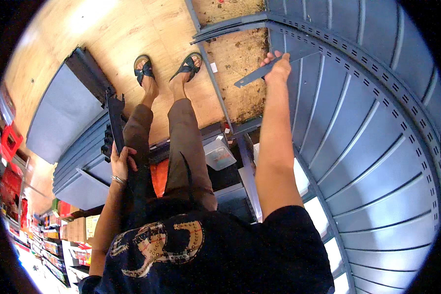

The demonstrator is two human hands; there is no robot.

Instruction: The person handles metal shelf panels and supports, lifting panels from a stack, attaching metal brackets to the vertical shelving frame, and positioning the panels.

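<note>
My right hand (278, 68) is closed around a flat grey metal shelf bracket (252, 77), up at the right in front of the grey wall panels. The bracket's narrow end reaches the slotted upright (350, 68); whether it sits in a slot I cannot tell. My left hand (122, 159), low beside my left leg, grips dark shelf brackets (115, 117) that point away from me. How many lie together there is unclear. Close to that hand lies a stack of grey metal shelf panels (83, 152).
A large grey panel (63, 110) leans over the stack at left. Under the upright, a low metal base frame (215, 90) surrounds a stained floor patch (237, 98). A clear plastic box (219, 154) sits by my right leg. Goods on shelves (51, 245) and red baskets (10, 142) stand farther left.
</note>
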